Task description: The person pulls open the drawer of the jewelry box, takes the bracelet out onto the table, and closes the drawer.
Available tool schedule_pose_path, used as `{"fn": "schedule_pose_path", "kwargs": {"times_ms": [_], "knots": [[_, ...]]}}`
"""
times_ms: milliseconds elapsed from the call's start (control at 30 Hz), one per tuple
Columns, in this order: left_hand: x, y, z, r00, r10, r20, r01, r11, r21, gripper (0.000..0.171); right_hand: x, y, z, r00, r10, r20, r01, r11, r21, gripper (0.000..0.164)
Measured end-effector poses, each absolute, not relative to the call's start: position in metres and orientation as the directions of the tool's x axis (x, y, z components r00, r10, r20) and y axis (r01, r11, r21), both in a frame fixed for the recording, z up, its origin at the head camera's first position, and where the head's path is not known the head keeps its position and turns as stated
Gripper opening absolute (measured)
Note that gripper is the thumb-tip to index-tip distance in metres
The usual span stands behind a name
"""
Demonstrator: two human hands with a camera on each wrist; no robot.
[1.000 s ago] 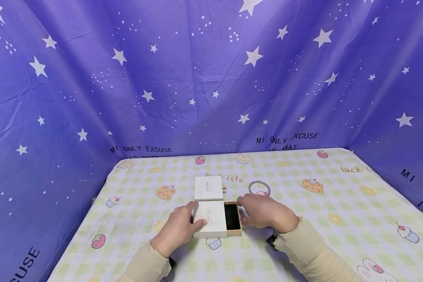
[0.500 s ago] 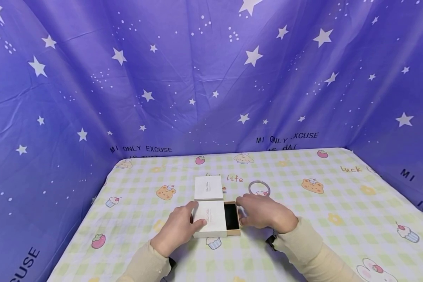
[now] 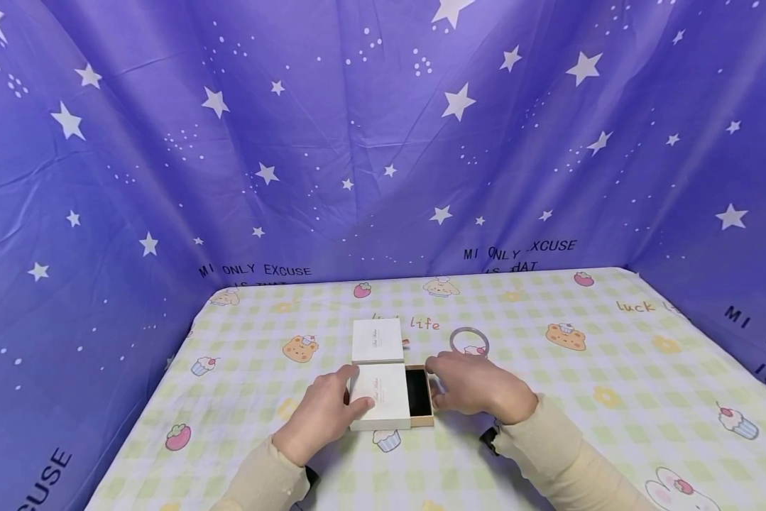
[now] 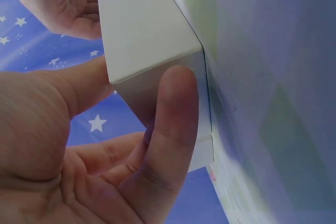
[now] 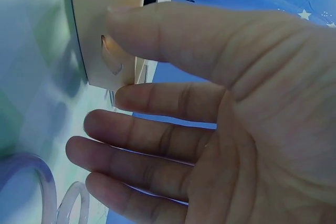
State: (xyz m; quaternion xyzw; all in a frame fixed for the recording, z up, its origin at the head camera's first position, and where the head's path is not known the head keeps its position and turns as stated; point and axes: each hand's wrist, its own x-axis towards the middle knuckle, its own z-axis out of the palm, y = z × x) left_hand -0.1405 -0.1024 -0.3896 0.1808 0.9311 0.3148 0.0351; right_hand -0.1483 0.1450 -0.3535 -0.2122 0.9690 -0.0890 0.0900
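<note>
A white drawer-style gift box [image 3: 379, 394] lies on the table, its tan drawer [image 3: 432, 420] sticking out on the right with a black lining showing. My left hand [image 3: 321, 411] grips the white sleeve, thumb on top. In the left wrist view a finger lies along the sleeve's end wall [image 4: 142, 95]. My right hand [image 3: 481, 383] touches the drawer's right end with thumb and index finger; its other fingers extend loosely in the right wrist view. A small ribbon pull [image 5: 111, 56] shows on the drawer's end face beneath the thumb.
A second white box [image 3: 378, 341] touches the first box's far side, with a brown tab [image 3: 406, 343] at its right. Just beyond my right hand lies a greyish bangle [image 3: 468, 328]. Checked cloth [image 3: 242, 411] covers the table; a purple star curtain [image 3: 357, 142] hangs behind.
The drawer has slid slightly left into the sleeve, and my right hand has moved left along with it. My left hand and the far box keep their places.
</note>
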Motion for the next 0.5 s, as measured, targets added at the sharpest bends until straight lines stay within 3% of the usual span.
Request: {"fn": "schedule_pose_path", "kwargs": {"times_ms": [500], "knots": [[-0.1407, -0.1025, -0.3899, -0.931, 0.36, 0.054, 0.32, 0.738, 0.594, 0.06, -0.1474, 0.1434, -0.3548, -0.893, -0.432, -0.127, -0.403, 0.893, -0.2, 0.025]]}}
